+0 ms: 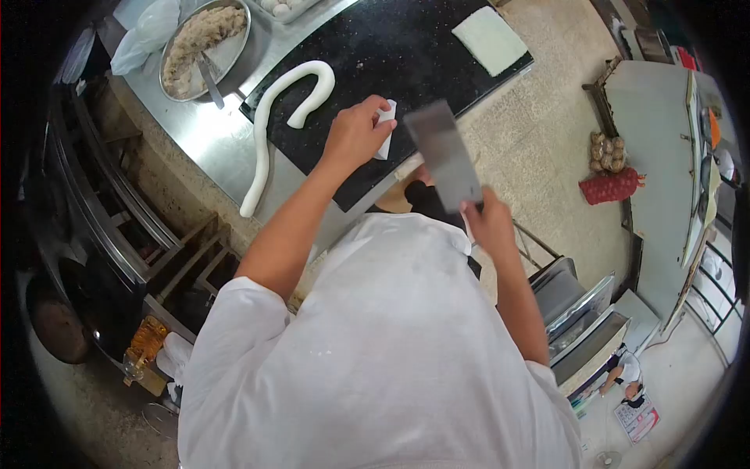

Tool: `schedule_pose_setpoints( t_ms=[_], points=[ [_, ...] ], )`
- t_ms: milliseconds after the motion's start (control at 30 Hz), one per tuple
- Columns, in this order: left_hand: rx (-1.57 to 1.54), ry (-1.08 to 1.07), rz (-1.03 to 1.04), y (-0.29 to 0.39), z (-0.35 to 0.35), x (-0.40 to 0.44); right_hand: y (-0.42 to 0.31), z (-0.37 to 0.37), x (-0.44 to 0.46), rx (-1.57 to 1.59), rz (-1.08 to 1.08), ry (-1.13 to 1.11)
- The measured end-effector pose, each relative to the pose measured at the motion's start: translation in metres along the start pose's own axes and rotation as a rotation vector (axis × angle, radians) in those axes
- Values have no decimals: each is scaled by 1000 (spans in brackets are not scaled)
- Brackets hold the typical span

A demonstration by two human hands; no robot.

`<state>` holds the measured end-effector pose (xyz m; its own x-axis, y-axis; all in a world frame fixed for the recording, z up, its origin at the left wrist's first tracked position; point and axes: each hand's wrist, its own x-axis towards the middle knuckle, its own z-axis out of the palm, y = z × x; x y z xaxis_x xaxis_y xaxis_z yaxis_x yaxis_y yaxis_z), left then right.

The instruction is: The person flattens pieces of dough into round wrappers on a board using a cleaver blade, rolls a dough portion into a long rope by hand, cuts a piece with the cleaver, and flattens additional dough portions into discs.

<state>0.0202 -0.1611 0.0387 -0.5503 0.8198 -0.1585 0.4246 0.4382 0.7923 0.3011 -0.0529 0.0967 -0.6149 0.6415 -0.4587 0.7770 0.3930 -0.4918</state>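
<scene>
My right hand point(491, 221) is closed round the handle of a cleaver point(443, 152), its broad blade lifted off the front edge of the black board and slightly smeared by motion. Over the board, my left hand point(358, 134) has its fingers bent round a small white folded piece point(386, 146); whether it is paper, cloth or dough I cannot tell. To the left of that hand, a long white dough rope point(266, 109) curves like a hook, its upper end on the black board point(383, 47) and its tail on the metal table.
A steel bowl point(166, 74) of pale minced filling point(205, 35) with a metal utensil point(211, 82) stands on the metal table point(183, 129), beside a plastic bag point(148, 35). A white folded cloth point(491, 41) lies at the board's far right. A red net sack point(611, 186) rests across the floor.
</scene>
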Motion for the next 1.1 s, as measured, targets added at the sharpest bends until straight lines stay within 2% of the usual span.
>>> schedule_pose_setpoints(
  t_ms=[33, 167, 233, 367, 433, 467, 500, 533, 567, 633, 700, 733, 767, 833, 867, 900, 967, 1000, 1033, 1100],
  points=[
    [-67, 98, 4, -1, 2, -1, -3, -3, 26, -49, -18, 26],
    [-95, 110, -34, 3, 3, -11, -44, 8, 97, 10, -108, 18],
    [-120, 196, 97, 3, 3, -23, -58, 23, 106, -67, -230, -143],
    [-171, 232, -26, 25, -1, -46, -25, 21, 96, -74, -329, -251],
    [-443, 268, -137, 30, 7, -38, -4, 4, 102, 36, -431, -342],
    [-353, 238, -130, 33, 7, -27, 7, -6, 106, 45, -448, -335],
    [-340, 249, -119, 45, 5, -12, 19, -17, 111, 39, -435, -431],
    [-200, 192, -126, 62, 0, 6, 31, -29, 117, 27, -420, -526],
    [-62, 132, -136, 74, -1, 22, 46, -38, 119, 28, -432, -518],
    [-59, 100, -114, 83, 2, 59, 73, -57, 120, 52, -369, -491],
    [-154, -52, -106, 88, 4, 87, 93, -80, 119, 104, -306, -465],
    [-313, -102, -163, 88, 6, 95, 101, -90, 118, 156, -237, -443],
    [-314, -93, -175, 89, 6, 95, 109, -97, 117, 153, -244, -456],
    [-32, -162, -200, 104, -3, 92, 122, -103, 119, 224, -150, -359],
    [10, -52, -96, 93, -1, 85, 127, -102, 121, 218, -170, -319],
    [24, -48, -103, 85, 1, 76, 126, -103, 126, 229, -180, -325],
    [96, 238, -145, 79, 4, 51, 118, -105, 134, 143, -131, -323],
    [62, 240, -265, 81, 5, 40, 116, -101, 136, 147, -138, -330],
    [69, 250, -270, 76, 8, 28, 111, -96, 140, 166, -152, -328],
    [291, 299, -176, 64, 19, 3, 100, -88, 147, 180, -176, -329]
  ],
)
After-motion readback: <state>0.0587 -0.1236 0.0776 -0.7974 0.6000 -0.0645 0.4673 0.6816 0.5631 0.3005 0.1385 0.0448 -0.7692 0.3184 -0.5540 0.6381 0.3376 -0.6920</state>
